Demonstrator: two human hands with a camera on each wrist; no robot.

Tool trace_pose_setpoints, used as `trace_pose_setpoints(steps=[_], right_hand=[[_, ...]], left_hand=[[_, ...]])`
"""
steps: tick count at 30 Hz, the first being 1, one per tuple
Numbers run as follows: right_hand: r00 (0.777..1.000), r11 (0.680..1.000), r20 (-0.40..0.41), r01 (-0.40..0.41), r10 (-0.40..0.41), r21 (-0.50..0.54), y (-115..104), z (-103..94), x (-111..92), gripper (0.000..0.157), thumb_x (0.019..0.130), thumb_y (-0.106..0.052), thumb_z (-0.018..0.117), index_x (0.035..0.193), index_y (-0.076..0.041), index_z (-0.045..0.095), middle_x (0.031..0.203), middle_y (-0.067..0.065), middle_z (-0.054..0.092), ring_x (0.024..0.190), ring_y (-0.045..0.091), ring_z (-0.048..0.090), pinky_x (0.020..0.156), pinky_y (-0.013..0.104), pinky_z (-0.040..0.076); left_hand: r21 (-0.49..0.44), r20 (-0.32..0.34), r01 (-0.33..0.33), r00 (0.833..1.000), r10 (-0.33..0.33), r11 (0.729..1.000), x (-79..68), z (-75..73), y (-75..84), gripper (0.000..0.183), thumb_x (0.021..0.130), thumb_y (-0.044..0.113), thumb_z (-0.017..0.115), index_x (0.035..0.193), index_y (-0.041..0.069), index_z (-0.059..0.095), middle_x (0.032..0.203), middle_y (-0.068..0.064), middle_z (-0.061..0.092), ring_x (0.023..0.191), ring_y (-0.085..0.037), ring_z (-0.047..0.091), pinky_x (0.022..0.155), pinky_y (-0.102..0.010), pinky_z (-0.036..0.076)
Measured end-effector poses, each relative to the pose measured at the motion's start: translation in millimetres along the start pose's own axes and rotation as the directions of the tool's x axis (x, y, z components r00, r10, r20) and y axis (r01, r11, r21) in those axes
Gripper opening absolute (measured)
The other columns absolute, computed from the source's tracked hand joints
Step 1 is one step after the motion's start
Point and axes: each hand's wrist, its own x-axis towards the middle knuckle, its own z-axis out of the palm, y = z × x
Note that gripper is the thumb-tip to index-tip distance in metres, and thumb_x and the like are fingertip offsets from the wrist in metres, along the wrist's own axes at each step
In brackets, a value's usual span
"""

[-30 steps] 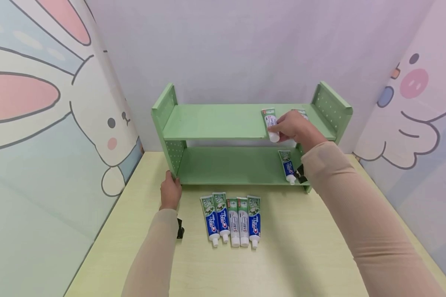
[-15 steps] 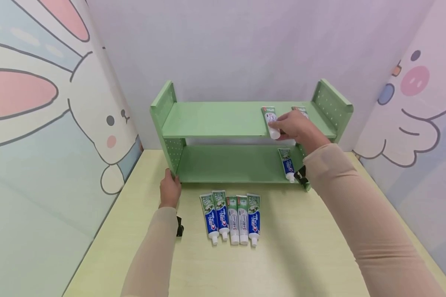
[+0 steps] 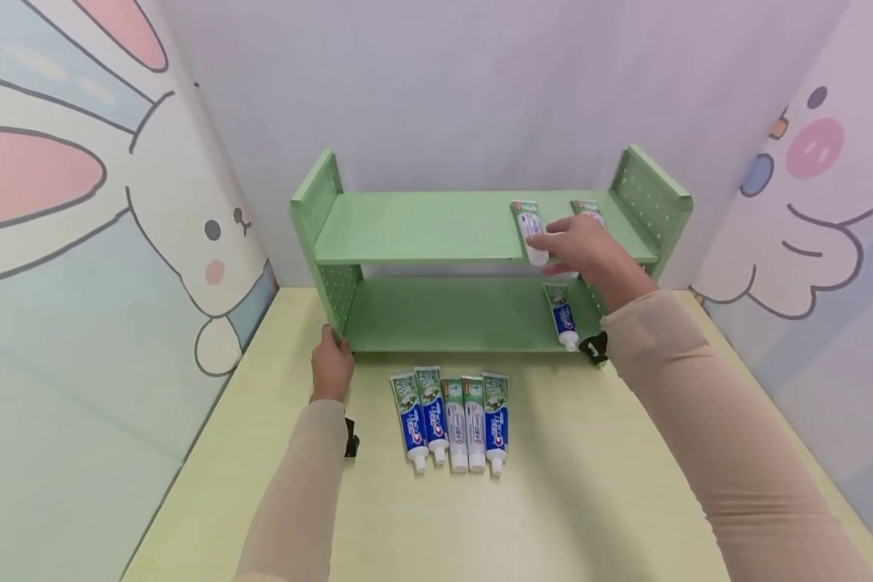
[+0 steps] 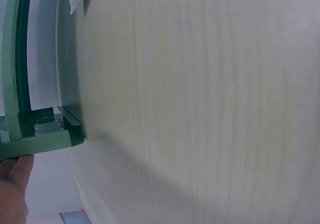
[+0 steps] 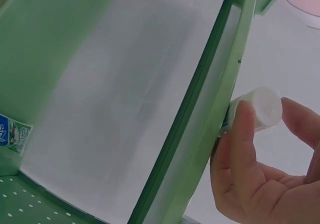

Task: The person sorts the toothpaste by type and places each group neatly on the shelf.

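Note:
In the head view my left hand (image 3: 331, 368) grips the lower front corner of a green two-tier shelf (image 3: 422, 230); its fingers (image 4: 21, 171) press the side panel in the left wrist view. My right hand (image 3: 585, 246) is at a white-and-green toothpaste tube (image 3: 529, 226) lying on the upper tier, cap (image 5: 267, 106) over the front edge. Its fingers are spread around the cap end, one overlapping the tube. A second white-and-green tube (image 3: 589, 208) lies to the right, partly hidden by the hand. On the lower tier lies a blue-and-green toothpaste tube (image 3: 562, 315).
Several toothpaste tubes lie side by side on the table (image 3: 589, 485) before the shelf, among them a blue one (image 3: 412, 424) and a white one (image 3: 474, 424). The shelf's right side panel (image 3: 651, 198) rises beyond the right hand. Walls stand behind and on both sides.
The right hand's fingers have spread from their pinch on the white tube, which stays on the upper tier. The left hand keeps its place; the whole scene has shifted slightly upward in view.

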Motion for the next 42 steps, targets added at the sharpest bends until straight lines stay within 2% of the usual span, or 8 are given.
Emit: trace_pose_setpoints(steps=[7, 14, 20, 25, 31, 39, 42], right_hand=[[0.999, 0.999, -0.016, 0.032, -0.032, -0.040, 4, 0.6, -11, 0.074, 0.100, -0.034, 0.057, 0.153, 0.000, 0.019, 0.151, 0.025, 0.032, 0.109, 0.035, 0.062, 0.107, 0.051, 0.030], [0.998, 0.998, -0.041, 0.042, -0.044, -0.037, 14, 8.6, -25, 0.075, 0.099, -0.036, 0.058, 0.154, -0.003, 0.020, 0.150, 0.024, 0.034, 0.096, 0.028, 0.065, 0.105, 0.055, 0.030], [0.997, 0.998, -0.041, 0.067, -0.067, 0.001, 29, 20.5, -36, 0.072, 0.100, -0.031, 0.058, 0.154, -0.002, 0.020, 0.145, 0.025, 0.039, 0.094, 0.028, 0.064, 0.099, 0.051, 0.040], [0.996, 0.996, -0.036, 0.085, -0.085, -0.007, 41, 27.6, -40, 0.071, 0.100, -0.028, 0.059, 0.154, -0.003, 0.020, 0.142, 0.025, 0.042, 0.096, 0.029, 0.065, 0.093, 0.047, 0.046], [0.995, 0.996, -0.045, 0.092, -0.092, -0.001, 50, 33.5, -46, 0.070, 0.099, -0.027, 0.060, 0.153, -0.003, 0.023, 0.139, 0.024, 0.044, 0.088, 0.023, 0.066, 0.084, 0.043, 0.050], [0.993, 0.993, -0.015, 0.118, -0.117, 0.031, 68, 48.8, -48, 0.069, 0.099, -0.022, 0.060, 0.152, 0.001, 0.024, 0.133, 0.024, 0.048, 0.083, 0.025, 0.064, 0.089, 0.045, 0.047], [0.992, 0.992, -0.005, 0.122, -0.122, 0.041, 76, 55.5, -47, 0.068, 0.099, -0.020, 0.061, 0.151, 0.003, 0.025, 0.131, 0.025, 0.050, 0.080, 0.024, 0.064, 0.087, 0.044, 0.049]], left_hand=[[0.001, -0.004, 0.000, 1.000, 0.000, 1.000, 2.1, -0.9, 2.3, 0.025, 0.102, 0.007, 0.048, 0.125, -0.002, 0.042, 0.117, -0.030, 0.058, 0.109, -0.042, 0.058, 0.084, -0.052, 0.048], [-0.002, 0.009, 0.011, 1.000, -0.011, 1.000, 1.0, -0.1, -1.1, 0.026, 0.103, 0.007, 0.046, 0.126, -0.003, 0.041, 0.119, -0.031, 0.057, 0.110, -0.042, 0.058, 0.084, -0.052, 0.048], [-0.003, 0.003, 0.004, 1.000, -0.004, 1.000, -0.3, -0.1, -1.8, 0.025, 0.103, 0.007, 0.046, 0.126, -0.003, 0.041, 0.120, -0.031, 0.057, 0.112, -0.042, 0.057, 0.086, -0.052, 0.048], [-0.004, -0.003, -0.008, 1.000, 0.008, 1.000, -0.2, 0.2, -1.1, 0.025, 0.102, 0.006, 0.048, 0.125, -0.003, 0.041, 0.119, -0.032, 0.057, 0.111, -0.043, 0.057, 0.086, -0.052, 0.048], [0.005, -0.008, -0.011, 1.000, 0.011, 1.000, 0.3, 0.5, -1.2, 0.026, 0.102, 0.006, 0.048, 0.124, -0.003, 0.041, 0.119, -0.033, 0.057, 0.110, -0.044, 0.057, 0.085, -0.053, 0.048], [0.008, -0.006, -0.004, 1.000, 0.004, 1.000, 0.2, 0.4, 0.3, 0.025, 0.102, 0.007, 0.048, 0.124, -0.003, 0.041, 0.119, -0.031, 0.057, 0.111, -0.043, 0.057, 0.086, -0.052, 0.048], [0.008, -0.007, -0.007, 1.000, 0.007, 1.000, 0.1, 0.2, 0.4, 0.026, 0.102, 0.007, 0.048, 0.125, -0.003, 0.041, 0.119, -0.032, 0.057, 0.112, -0.043, 0.057, 0.086, -0.053, 0.048]])
